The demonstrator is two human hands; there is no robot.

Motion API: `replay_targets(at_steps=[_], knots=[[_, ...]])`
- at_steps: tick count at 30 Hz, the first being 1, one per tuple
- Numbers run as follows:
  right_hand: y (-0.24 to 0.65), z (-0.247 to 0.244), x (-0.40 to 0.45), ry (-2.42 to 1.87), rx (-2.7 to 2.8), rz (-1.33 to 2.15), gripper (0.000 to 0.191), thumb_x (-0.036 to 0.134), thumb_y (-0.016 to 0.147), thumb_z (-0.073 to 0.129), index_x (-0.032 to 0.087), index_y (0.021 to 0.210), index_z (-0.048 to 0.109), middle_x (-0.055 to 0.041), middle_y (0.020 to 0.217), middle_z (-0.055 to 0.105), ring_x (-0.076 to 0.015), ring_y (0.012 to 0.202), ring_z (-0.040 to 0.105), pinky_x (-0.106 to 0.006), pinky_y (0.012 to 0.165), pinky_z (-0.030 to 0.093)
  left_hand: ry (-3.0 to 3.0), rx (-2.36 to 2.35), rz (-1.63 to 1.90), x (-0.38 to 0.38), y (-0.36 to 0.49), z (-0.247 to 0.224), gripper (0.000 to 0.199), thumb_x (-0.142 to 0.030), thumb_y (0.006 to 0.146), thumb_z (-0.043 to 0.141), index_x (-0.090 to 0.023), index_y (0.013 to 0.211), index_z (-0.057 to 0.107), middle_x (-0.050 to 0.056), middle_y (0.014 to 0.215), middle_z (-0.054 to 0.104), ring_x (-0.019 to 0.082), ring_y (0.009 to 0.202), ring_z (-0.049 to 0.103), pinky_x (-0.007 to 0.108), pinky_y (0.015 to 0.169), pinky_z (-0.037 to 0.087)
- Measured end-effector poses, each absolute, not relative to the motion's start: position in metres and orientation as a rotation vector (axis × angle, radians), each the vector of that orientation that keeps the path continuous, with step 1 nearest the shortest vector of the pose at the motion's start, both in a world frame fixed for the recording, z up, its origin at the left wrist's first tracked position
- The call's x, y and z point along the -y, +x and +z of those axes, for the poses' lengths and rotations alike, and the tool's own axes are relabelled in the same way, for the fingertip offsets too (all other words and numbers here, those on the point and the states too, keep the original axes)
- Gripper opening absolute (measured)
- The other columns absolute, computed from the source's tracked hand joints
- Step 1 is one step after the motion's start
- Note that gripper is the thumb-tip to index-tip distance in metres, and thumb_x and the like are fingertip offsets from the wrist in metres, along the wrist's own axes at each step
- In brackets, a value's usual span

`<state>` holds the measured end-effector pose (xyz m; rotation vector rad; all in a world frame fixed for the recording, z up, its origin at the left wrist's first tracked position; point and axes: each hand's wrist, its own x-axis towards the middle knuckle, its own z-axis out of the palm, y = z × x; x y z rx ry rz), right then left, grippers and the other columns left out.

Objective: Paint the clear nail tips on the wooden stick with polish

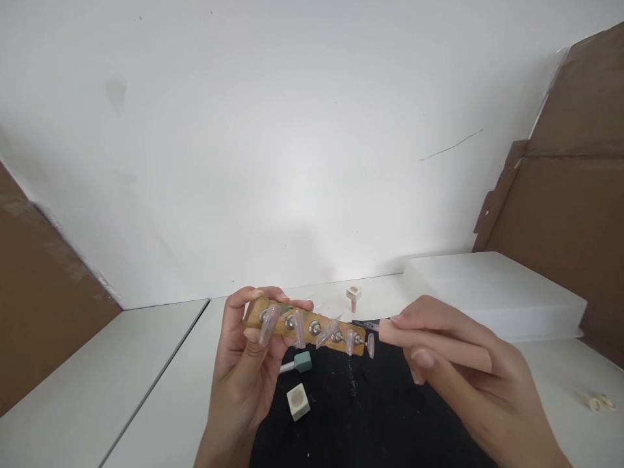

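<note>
White surface [565, 393] with black mat [361, 416]

Dark seam [156, 380] crosses surface at left. On mat, left side: cream cube [298, 402] with round recess, near; teal block-shaped piece [303, 362] with pale stem, just beyond. Far middle: small cream-topped piece [353, 294], pinkish below. Far right: large whitish box [497, 292]. Right, nearer: pale ring-like pieces [605, 401], blurred.

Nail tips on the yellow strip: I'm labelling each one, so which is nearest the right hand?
The rightmost nail tip, nearest the right hand. It alone sits past the strip's right end; the other four overlap the strip.
</note>
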<state>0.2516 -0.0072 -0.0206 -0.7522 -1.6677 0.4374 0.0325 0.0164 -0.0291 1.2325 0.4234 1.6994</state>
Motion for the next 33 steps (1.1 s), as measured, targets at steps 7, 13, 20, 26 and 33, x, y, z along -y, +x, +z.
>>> replay_targets(at_steps=[7, 13, 20, 26, 33], knots=[[0.2530, -0.0148, 0.0033, -0.560, 1.735, 0.544, 0.024, 0.011, 0.084, 0.066, 0.029, 0.099, 0.070, 0.0034, 0.079, 0.075, -0.0133, 0.065, 0.068, -0.022, 0.062, 0.054, 1.228, -0.432, 1.705, -0.0204, 0.0343, -0.0222, 0.013, -0.027, 0.090, 0.063, -0.031, 0.102, 0.066, 0.000, 0.097, 0.064, 0.020, 0.093, 0.071, 0.029, 0.072, 0.062], [0.2544, -0.0152, 0.0049, -0.600, 1.746, 0.510, 0.022, 0.012, 0.086, 0.065, 0.029, 0.100, 0.070, 0.0014, 0.080, 0.076, -0.0153, 0.067, 0.069, -0.025, 0.062, 0.055, 1.237, -0.432, 1.702, -0.0189, 0.0333, -0.0233, 0.014, -0.027, 0.091, 0.062, -0.032, 0.103, 0.066, -0.001, 0.098, 0.065, 0.019, 0.094, 0.072, 0.029, 0.073, 0.062], [0.2511, -0.0185, 0.0078, -0.742, 1.672, 0.417, 0.013, 0.019, 0.090, 0.062, 0.027, 0.095, 0.072, -0.0004, 0.074, 0.067, -0.0138, 0.054, 0.058, -0.026, 0.051, 0.048, 1.237, -0.429, 1.704, -0.0159, 0.0324, -0.0275, 0.014, -0.027, 0.090, 0.062, -0.032, 0.103, 0.065, -0.001, 0.097, 0.065, 0.020, 0.094, 0.071, 0.031, 0.073, 0.063], [0.2538, -0.0145, 0.0043, -0.578, 1.755, 0.523, 0.023, 0.011, 0.085, 0.065, 0.029, 0.099, 0.069, 0.0013, 0.079, 0.076, -0.0160, 0.065, 0.070, -0.024, 0.060, 0.056, 1.234, -0.460, 1.724, -0.0203, 0.0332, -0.0233, 0.015, -0.029, 0.088, 0.066, -0.032, 0.102, 0.064, 0.000, 0.097, 0.064, 0.020, 0.092, 0.071, 0.030, 0.071, 0.062], [0.2529, -0.0164, 0.0043, -0.595, 1.717, 0.499, 0.018, 0.014, 0.087, 0.065, 0.029, 0.097, 0.070, 0.0014, 0.076, 0.075, -0.0149, 0.062, 0.068, -0.023, 0.058, 0.055, 1.176, -0.443, 1.728, -0.0211, 0.0309, -0.0241, 0.015, -0.028, 0.087, 0.067, -0.030, 0.102, 0.064, -0.001, 0.096, 0.065, 0.019, 0.092, 0.071, 0.028, 0.073, 0.062]])
